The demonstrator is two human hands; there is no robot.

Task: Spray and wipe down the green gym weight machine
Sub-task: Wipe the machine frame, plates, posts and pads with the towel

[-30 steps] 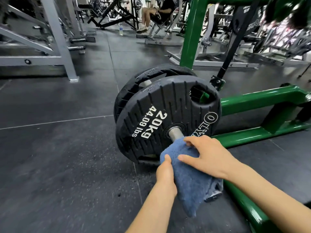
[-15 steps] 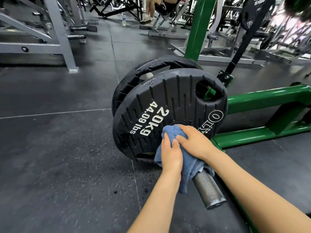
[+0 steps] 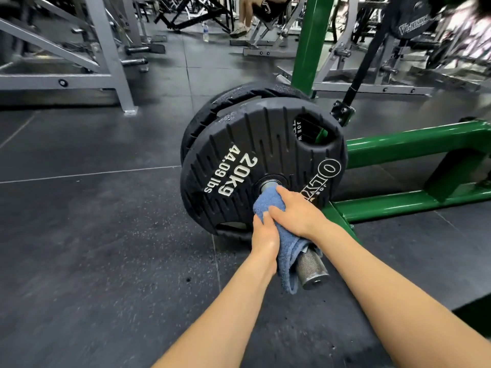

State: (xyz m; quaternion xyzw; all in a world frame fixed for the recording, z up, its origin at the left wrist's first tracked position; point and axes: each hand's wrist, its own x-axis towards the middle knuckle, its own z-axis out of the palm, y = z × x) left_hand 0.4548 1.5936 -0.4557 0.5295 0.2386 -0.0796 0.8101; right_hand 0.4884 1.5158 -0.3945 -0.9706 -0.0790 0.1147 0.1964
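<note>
blue cloth point(image 3: 268, 205), green frame point(image 3: 414, 144), black plate point(image 3: 265, 144)

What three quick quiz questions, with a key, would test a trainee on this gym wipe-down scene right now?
1. True or false: both hands grip the blue terry cloth wrapped round the knurled steel sleeve.
2. Multiple choice: what weight is printed on the front black rubber weight plate? A) 10 kg B) 20 kg C) 25 kg
3. Fill in: the bare end of the sleeve sticks out on the side ______ the plate.

Key:
1. True: the left hand and right hand both hold the cloth.
2. B
3. away from
</note>
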